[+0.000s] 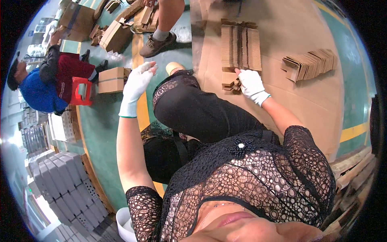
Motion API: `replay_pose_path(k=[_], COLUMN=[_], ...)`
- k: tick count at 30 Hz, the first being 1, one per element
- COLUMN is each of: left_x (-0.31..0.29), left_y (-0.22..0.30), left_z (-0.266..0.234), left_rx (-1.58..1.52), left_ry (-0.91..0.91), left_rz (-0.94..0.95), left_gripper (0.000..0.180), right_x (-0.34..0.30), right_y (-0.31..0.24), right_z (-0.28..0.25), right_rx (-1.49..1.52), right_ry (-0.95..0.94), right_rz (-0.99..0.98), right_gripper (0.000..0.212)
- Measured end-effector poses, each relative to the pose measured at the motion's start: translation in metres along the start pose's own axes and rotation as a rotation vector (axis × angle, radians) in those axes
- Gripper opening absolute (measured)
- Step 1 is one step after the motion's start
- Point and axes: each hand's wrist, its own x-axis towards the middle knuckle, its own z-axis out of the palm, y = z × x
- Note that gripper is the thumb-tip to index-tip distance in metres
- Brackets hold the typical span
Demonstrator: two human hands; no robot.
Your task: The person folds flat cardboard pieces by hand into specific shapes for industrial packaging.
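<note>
Gripping nothing visible, the left hand [137, 83], fingers loosely extended, hangs above the floor [96, 133], while the right hand [252, 86], its hold unclear, touches the near end of the cardboard row [229, 46], mostly lined up, the nearest pieces [229, 86] seemingly left uneven.

Two gloved hands [137, 82] [253, 85] — one red stool [75, 92]
</note>
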Motion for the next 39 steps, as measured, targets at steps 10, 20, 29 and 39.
replay_pose_path(k=[10,20,29,39], left_x=[-0.022,-0.038,-0.008,-0.001], left_y=[-0.009,-0.036,-0.034,-0.023], left_z=[-0.024,-0.038,-0.025,-0.014], left_rx=[0.038,0.105,0.164,0.209], left_ry=[-0.016,0.026,0.003,-0.022], left_rz=[-0.076,-0.138,-0.043,-0.001], left_gripper=[0.047,0.044,0.044,0.046], right_x=[-0.02,-0.041,0.012,0.086], right_y=[0.0,0.004,0.052,0.087], right_z=[0.004,-0.038,-0.047,-0.051], right_rx=[-0.077,0.178,0.963,1.184], right_ry=[-0.018,-0.397,-0.015,-0.15], right_rz=[-0.009,0.243,0.548,0.502], right_gripper=[0.064,0.066,0.021,0.019])
